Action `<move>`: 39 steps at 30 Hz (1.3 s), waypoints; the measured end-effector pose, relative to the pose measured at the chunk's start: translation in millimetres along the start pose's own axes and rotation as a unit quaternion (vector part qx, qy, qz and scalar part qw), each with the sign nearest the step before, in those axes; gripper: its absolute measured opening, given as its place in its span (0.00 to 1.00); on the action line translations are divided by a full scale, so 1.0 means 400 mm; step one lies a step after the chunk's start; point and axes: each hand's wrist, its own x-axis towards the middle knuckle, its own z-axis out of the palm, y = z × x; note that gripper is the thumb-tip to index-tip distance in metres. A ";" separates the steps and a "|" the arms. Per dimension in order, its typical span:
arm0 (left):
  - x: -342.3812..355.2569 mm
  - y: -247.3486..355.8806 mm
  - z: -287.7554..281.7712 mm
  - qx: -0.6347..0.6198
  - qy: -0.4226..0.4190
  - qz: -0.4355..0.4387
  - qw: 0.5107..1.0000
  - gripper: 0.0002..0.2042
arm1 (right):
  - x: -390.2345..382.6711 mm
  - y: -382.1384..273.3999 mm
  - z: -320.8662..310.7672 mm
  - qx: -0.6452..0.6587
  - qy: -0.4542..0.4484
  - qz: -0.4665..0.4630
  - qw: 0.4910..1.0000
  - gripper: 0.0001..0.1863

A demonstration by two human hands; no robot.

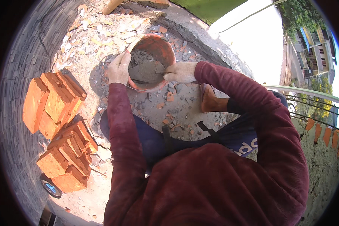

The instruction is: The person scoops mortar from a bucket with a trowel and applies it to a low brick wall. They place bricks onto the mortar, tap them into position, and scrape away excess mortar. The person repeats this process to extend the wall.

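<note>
An orange-red bucket (165, 51) stands on the rubble-strewn ground in front of me, its inner wall smeared with grey mortar. Wet grey mortar (140, 57) lies inside it. My left hand (119, 68) grips the bucket's left rim, fingers over the edge. At the right side my right hand (180, 72) is closed around the handle of a trowel (147, 71); its handle is mostly hidden by the hand. The trowel's mortar-coated blade reaches into the bucket, pointing left against the mortar.
Stacked orange bricks (58, 101) stand on the left, with a second pile (69, 154) nearer me and a dark round object with a blue centre (51, 187) beside it. Broken shards (98, 37) cover the ground beyond. A concrete ledge (203, 41) runs along the far right.
</note>
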 end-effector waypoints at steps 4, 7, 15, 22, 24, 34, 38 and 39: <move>0.021 -0.026 0.040 0.015 -0.016 0.037 0.999 0.18 | 0.156 0.137 0.016 -0.228 0.115 0.005 0.967 0.27; 0.005 0.032 0.019 0.133 -0.036 0.048 0.989 0.17 | 0.155 0.124 -0.041 -0.304 0.139 0.059 0.941 0.25; 0.011 -0.018 0.020 0.070 0.001 0.039 0.997 0.20 | 0.018 0.024 -0.075 -0.466 0.316 -0.004 0.827 0.12; -0.007 0.010 0.056 0.066 0.007 0.056 0.996 0.20 | 0.060 0.057 0.059 -0.370 0.143 0.085 0.914 0.17; -0.012 0.028 0.040 0.080 -0.014 0.046 0.996 0.20 | 0.011 0.053 0.028 -0.333 0.130 0.021 0.934 0.18; -0.008 0.043 0.079 0.037 -0.088 0.045 0.994 0.21 | 0.117 0.149 -0.071 -0.367 0.105 0.083 0.920 0.28; -0.019 0.033 0.047 0.088 -0.058 0.049 0.993 0.21 | 0.024 0.036 -0.062 -0.368 0.219 0.088 0.899 0.17; -0.019 0.035 0.049 0.090 -0.055 0.056 0.993 0.21 | 0.000 0.031 -0.041 -0.382 0.320 0.035 0.866 0.15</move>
